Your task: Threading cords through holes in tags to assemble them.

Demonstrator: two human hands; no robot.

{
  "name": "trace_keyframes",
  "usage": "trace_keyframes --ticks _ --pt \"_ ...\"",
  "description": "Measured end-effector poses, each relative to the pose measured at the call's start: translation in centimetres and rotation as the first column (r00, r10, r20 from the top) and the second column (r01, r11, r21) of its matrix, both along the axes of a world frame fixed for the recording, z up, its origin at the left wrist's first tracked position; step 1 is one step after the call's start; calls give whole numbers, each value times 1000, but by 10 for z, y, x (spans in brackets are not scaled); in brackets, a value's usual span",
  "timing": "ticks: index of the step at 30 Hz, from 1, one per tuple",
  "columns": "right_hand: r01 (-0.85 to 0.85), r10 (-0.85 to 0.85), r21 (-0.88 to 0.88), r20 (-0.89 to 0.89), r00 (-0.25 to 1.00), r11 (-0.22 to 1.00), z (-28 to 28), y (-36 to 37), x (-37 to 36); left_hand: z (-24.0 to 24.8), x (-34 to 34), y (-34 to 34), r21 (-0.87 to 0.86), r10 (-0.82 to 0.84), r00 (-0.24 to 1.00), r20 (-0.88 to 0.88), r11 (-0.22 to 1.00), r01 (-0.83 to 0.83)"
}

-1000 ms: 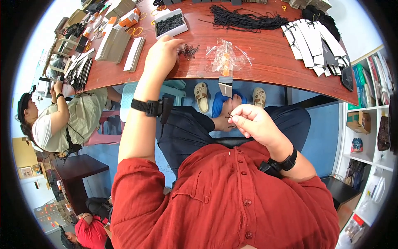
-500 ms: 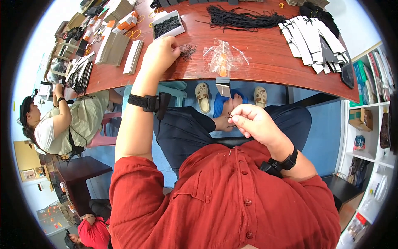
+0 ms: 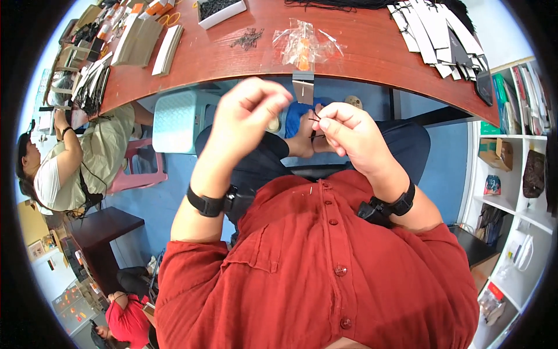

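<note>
My right hand (image 3: 356,131) is closed in a pinch on a thin black cord (image 3: 314,120), in front of the table edge and above my lap. My left hand (image 3: 247,116) hangs over the near edge, thumb and fingertips together; whatever they may hold is too small to make out. Between and beyond my hands, a small card (image 3: 303,91) with a dark top band hangs from the table edge. Clear crinkled tape with an orange piece (image 3: 304,51) lies just behind it. A small heap of black bits (image 3: 248,39) lies farther left on the table.
A white box of black pieces (image 3: 221,10) stands at the back. Card stacks (image 3: 137,43) are on the left, white tags (image 3: 424,35) on the right of the red-brown table (image 3: 372,52). A co-worker (image 3: 75,157) sits at left near a pale stool (image 3: 181,121).
My left hand has come back from beside the small black heap toward my right hand. My right hand keeps its pinch on the cord. The whole view has shifted slightly.
</note>
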State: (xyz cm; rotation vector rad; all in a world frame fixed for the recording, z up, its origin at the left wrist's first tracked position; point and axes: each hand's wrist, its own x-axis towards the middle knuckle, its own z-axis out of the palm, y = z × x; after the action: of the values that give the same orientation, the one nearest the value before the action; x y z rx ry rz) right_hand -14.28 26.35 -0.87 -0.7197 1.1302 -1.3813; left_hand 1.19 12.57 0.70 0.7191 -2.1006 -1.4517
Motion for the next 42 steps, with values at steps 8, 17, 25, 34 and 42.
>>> trace_keyframes --ticks 8,17,25,34,42 --pt "-65 66 -14 56 996 998 -8 2 6 -9 -3 39 338 -107 989 -105 931 136" --pt "11 -11 -6 33 999 1000 -11 3 7 -16 -4 33 82 -110 994 3 991 109" --pt "163 -173 -140 -66 983 977 -8 1 12 -20 -9 42 544 70 984 -167 838 33" --pt "224 -228 -71 -47 973 972 -10 -1 11 -15 -11 49 451 28 998 -52 893 -2" --pt "279 -340 -250 -245 908 927 -11 -1 13 -13 -10 47 445 91 995 -28 893 -69"
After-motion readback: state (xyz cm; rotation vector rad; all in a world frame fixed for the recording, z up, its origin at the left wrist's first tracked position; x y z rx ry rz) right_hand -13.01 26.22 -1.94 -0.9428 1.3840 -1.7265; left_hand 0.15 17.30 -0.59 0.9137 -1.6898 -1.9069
